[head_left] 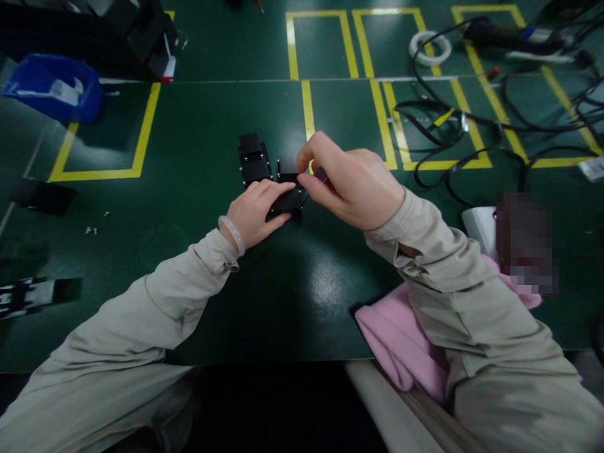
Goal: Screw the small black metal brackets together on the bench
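Step, as judged: fine edge work. The left hand (255, 211) clasps the black block (285, 201) on the green table (264, 302); the right hand (361, 189) curls beside it, pinch contents unclear. Further fingertip work requires steady support

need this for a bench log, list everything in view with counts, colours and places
table: 1, green, beneath everything
black parts: at least 2, black, centre
blue bin: 1, blue, upper left
black block: 1, black, left
small bits: several, light, left
flat part: 1, silver and black, left edge
tape outlines: several, yellow, mostly far side
ring: 1, white, upper right
cables: several, black, right
cloth: 1, pink, lower right
left hand: 1, bare, on black parts
right hand: 1, bare, beside left
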The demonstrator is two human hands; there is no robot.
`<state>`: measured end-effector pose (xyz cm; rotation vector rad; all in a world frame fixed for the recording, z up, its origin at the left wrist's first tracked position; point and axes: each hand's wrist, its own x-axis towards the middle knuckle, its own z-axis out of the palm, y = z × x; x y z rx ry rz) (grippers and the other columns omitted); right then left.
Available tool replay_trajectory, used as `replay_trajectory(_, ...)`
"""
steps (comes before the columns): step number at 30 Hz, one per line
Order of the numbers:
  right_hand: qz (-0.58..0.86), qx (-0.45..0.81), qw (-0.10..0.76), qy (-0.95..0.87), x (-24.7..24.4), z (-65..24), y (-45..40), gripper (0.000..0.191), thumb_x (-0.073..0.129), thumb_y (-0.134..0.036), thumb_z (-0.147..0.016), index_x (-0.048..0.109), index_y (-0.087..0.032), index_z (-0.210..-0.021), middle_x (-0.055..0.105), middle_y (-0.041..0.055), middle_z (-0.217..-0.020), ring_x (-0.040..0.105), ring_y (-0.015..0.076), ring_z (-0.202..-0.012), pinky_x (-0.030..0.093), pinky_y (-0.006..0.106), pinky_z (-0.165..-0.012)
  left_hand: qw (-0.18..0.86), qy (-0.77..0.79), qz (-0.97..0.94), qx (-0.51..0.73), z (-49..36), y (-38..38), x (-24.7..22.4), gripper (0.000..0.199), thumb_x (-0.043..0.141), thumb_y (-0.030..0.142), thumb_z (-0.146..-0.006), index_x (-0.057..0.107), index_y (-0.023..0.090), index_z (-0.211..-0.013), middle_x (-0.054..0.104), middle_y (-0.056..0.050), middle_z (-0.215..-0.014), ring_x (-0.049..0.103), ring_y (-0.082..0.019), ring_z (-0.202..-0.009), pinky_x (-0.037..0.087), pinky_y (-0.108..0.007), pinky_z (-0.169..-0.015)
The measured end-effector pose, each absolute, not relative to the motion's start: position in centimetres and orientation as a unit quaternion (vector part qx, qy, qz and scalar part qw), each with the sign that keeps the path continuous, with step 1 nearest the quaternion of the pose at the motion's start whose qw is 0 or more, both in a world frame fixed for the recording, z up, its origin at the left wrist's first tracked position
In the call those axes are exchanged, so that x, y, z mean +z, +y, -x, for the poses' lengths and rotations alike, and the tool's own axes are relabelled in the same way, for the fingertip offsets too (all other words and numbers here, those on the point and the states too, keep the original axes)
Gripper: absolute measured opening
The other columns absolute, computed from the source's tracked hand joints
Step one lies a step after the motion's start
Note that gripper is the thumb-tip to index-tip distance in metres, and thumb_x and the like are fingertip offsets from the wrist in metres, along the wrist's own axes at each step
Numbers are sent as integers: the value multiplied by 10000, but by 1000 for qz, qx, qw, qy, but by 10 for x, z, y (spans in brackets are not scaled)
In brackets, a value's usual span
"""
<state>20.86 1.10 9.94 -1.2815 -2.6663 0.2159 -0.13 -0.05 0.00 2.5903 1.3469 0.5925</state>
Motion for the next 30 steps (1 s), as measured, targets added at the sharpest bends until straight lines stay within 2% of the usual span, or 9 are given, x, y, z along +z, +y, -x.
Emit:
replay_trajectory(3, 435, 63, 78, -895, 99, -209, 12, 484, 249, -494, -1014, 557, -196, -1239, 680, 26, -882, 652, 167, -768, 443, 293, -699, 80, 451, -866, 201, 1, -1, 0, 469, 614, 296, -931, 550, 131, -1365, 635, -126, -1236, 594, -279, -1085, 487, -418, -970)
replay_trajectory(7, 438, 70, 86, -892, 100, -209, 11, 435, 274, -363, -1004, 544, -171, -1285, 672, 31, -903, 641, 168, -729, 429, 296, -683, 82, 449, -868, 196, 1, -1, 0, 482, 604, 305, -938, 534, 136, -1384, 627, -127, -1259, 590, -283, -1112, 481, -429, -992)
replay_trajectory(9, 435, 79, 91, -892, 101, -209, 11, 434, 288, -349, -996, 535, -162, -1300, 678, 36, -926, 634, 163, -716, 429, 298, -681, 83, 452, -867, 194, 1, -1, 0, 484, 602, 304, -938, 531, 138, -1387, 624, -126, -1263, 587, -285, -1122, 478, -432, -1000)
replay_trajectory(14, 440, 66, 63, -894, 101, -208, 12, 492, 245, -507, -1014, 553, -195, -1238, 688, 42, -932, 673, 193, -828, 442, 305, -723, 83, 451, -867, 198, 1, 0, 0, 467, 606, 307, -935, 550, 124, -1361, 629, -130, -1242, 591, -285, -1102, 487, -427, -984)
replay_trajectory(20, 450, 77, 73, -887, 103, -208, 11, 390, 292, -350, -1014, 501, -189, -1301, 692, 39, -979, 662, 154, -799, 440, 283, -733, 91, 449, -867, 197, 2, 0, 0, 491, 597, 315, -941, 525, 138, -1394, 619, -128, -1265, 583, -288, -1121, 476, -446, -1005)
replay_trajectory(26, 438, 62, 69, -894, 103, -208, 11, 486, 264, -484, -1018, 571, -179, -1237, 696, 44, -881, 664, 182, -766, 421, 307, -691, 86, 452, -865, 197, 2, 0, 0, 481, 612, 304, -929, 543, 136, -1375, 627, -125, -1242, 589, -284, -1091, 486, -434, -981)
replay_trajectory(30, 453, 57, 73, -887, 102, -209, 11, 409, 269, -377, -1015, 528, -188, -1269, 693, 35, -891, 673, 177, -771, 447, 300, -702, 85, 451, -866, 197, 1, -1, 1, 486, 602, 305, -938, 535, 135, -1388, 630, -125, -1251, 588, -281, -1098, 486, -430, -984)
